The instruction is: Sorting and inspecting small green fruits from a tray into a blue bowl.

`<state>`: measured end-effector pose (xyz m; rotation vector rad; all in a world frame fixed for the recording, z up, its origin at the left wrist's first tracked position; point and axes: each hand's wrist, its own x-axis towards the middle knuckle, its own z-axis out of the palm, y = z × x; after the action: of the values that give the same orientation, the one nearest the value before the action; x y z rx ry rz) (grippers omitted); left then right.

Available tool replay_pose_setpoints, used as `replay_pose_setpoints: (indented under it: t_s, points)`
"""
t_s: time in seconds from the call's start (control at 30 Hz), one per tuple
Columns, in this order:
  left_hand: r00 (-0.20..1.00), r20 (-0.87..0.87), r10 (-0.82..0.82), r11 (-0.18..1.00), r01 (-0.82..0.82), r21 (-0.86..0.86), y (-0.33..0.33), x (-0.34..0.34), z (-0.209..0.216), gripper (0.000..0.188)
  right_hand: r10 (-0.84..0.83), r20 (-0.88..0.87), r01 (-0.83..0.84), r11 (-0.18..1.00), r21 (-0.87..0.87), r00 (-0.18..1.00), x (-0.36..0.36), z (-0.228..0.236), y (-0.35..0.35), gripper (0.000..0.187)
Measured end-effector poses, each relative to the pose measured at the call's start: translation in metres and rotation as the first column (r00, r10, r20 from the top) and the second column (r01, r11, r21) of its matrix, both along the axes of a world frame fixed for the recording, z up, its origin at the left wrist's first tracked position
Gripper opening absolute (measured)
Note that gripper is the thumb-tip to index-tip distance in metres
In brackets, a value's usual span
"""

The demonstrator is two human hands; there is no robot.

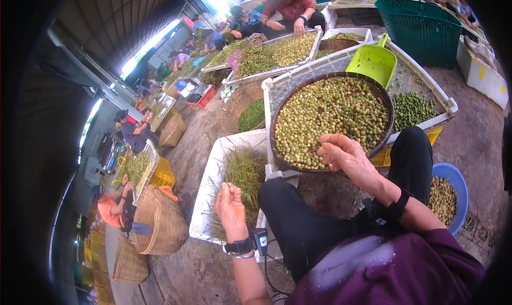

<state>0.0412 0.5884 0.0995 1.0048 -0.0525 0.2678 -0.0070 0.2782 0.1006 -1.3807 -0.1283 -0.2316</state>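
My right hand (349, 158) hovers over the near rim of a round woven tray (385, 137), its fingers curled in toward the thumb; whatever they hold is hidden. Small round yellow-green fruits (330, 110) fill that tray. My left hand (231, 209) is raised above a white foam box (205, 206), its fingertips pressed together. Anything in that pinch is too small to make out. Thin green stems (242, 171) lie heaped in the foam box.
The tray rests on a white mesh frame (274, 99) with a lime-green dustpan (373, 62) and darker green fruits (410, 110). A blue basin (463, 190) of tan fruits stands right of my knee. Wicker baskets (160, 219) stand left. Several people work around the shed.
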Motion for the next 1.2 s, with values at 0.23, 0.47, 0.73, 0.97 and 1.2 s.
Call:
replay_pose_setpoints:
  t_s: [0.23, 0.47, 0.73, 0.97, 1.2]
  points:
    - [0.999, 0.046, -0.023, 0.994, 0.018, 0.111, -0.028, -0.007, 0.019, 0.005, 0.265, -0.147, -0.221, 0.940, 0.258, 0.953, 0.001, -0.010, 0.001, 0.029]
    - [0.941, 0.278, -0.193, 0.723, -0.056, 0.689, -0.143, -0.030, 0.007, 0.024, 0.577, -0.356, -0.315, 0.756, 0.574, 0.735, -0.003, -0.014, 0.012, 0.031]
    - [0.887, 0.375, -0.270, 0.612, -0.143, 0.778, -0.173, -0.010, -0.010, 0.025, 0.570, -0.332, -0.254, 0.714, 0.652, 0.751, 0.013, -0.028, -0.031, 0.016]
    - [0.748, 0.454, -0.485, 0.409, -0.265, 0.873, -0.197, 0.019, -0.011, 0.026, 0.458, -0.378, -0.204, 0.811, 0.549, 0.805, 0.034, -0.039, -0.057, 0.015]
    - [0.703, 0.402, -0.587, 0.286, -0.284, 0.915, -0.195, 0.035, -0.023, 0.036, 0.337, -0.479, -0.086, 0.878, 0.471, 0.811, 0.051, -0.060, -0.050, 0.011]
